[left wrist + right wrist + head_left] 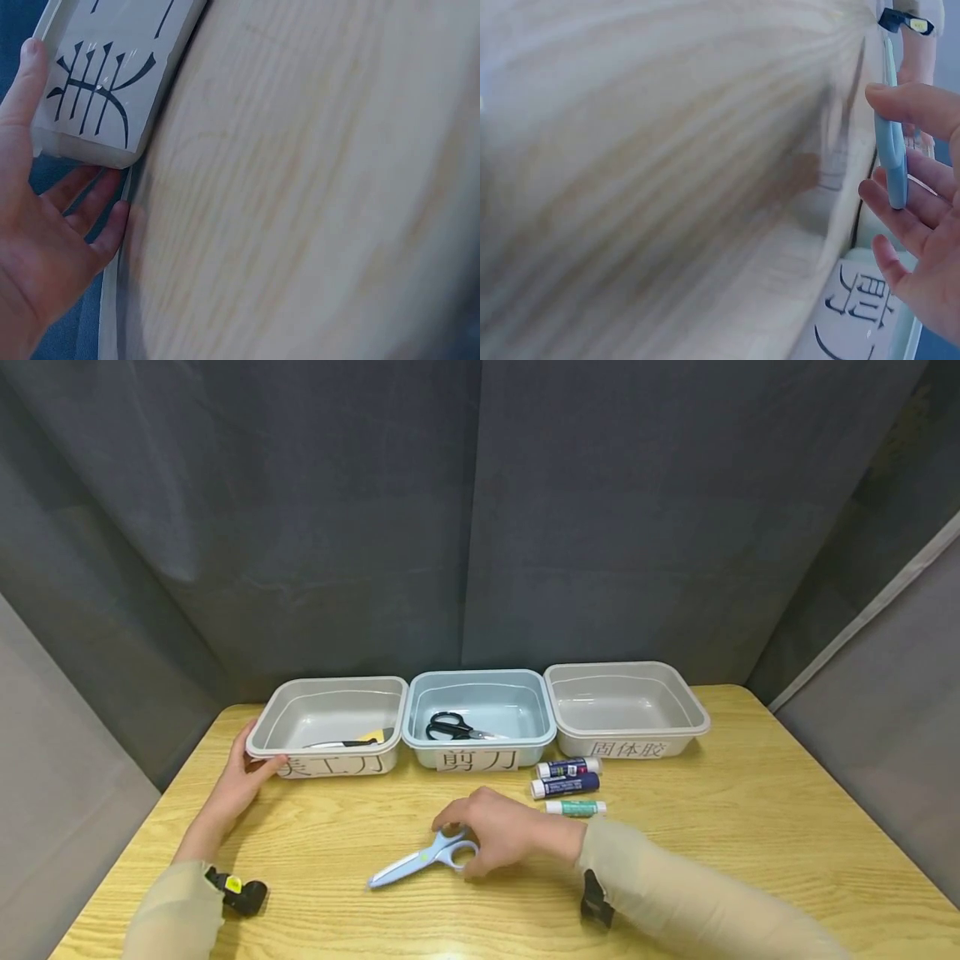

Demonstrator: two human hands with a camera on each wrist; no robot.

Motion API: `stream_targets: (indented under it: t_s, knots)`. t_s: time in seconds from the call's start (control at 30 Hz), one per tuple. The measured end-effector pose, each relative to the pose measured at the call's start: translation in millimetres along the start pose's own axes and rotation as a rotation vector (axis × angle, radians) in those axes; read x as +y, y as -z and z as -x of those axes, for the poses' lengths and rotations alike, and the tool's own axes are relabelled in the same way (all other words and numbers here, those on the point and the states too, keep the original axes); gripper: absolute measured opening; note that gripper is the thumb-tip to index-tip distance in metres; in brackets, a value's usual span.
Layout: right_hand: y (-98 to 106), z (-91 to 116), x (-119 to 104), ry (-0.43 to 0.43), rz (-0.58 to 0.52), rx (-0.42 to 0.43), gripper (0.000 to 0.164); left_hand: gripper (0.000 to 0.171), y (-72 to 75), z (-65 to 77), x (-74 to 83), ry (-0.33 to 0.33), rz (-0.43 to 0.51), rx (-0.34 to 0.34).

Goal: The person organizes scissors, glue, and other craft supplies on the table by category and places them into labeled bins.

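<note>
Light blue scissors [423, 858] are pinched by their handle loops between the thumb and fingers of my right hand [498, 831]. Their closed blades point left, low over the table. In the right wrist view the scissors [890, 146] are seen edge-on. My left hand [246, 777] holds the front left corner of the left grey box [330, 685], its thumb on the front and the fingers along the end. Inside that box lie a yellow-and-black utility knife [375, 737] and another slim dark tool. The left wrist view shows the box's label [101, 90] beside the thumb.
A light blue box [480, 677] in the middle contains black-handled scissors [450, 727]. To its right stands another grey box [622, 670]. Two dark blue glue sticks [566, 785] and a green one [576, 808] lie before it. A dark curtain [465, 527] hangs behind.
</note>
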State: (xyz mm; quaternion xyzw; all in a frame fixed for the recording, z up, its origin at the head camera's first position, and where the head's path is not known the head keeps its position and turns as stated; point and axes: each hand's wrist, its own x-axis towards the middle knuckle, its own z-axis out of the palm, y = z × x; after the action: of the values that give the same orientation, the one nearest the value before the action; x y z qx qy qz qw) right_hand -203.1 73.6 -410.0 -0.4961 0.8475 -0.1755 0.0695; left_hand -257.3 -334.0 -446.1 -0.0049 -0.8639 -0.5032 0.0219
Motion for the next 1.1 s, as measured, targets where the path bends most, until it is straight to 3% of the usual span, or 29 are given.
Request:
stream_targets:
  t_s: [0.57, 0.87, 1.1]
  knots:
    - [34, 8, 18, -0.097, 0.051, 0.133, 0.058, 0.088, -0.4, -1.5, -5.8, -0.005, -0.001, 0.005]
    - [45, 12, 27, -0.130, -0.053, 0.188, 0.054, 0.087, -1.6, -1.9, -7.0, -0.012, 0.005, 0.007]
    - [56, 13, 33, -0.195, -0.056, 0.192, 0.057, 0.087, -0.4, -3.7, -7.3, -0.013, 0.008, 0.008]
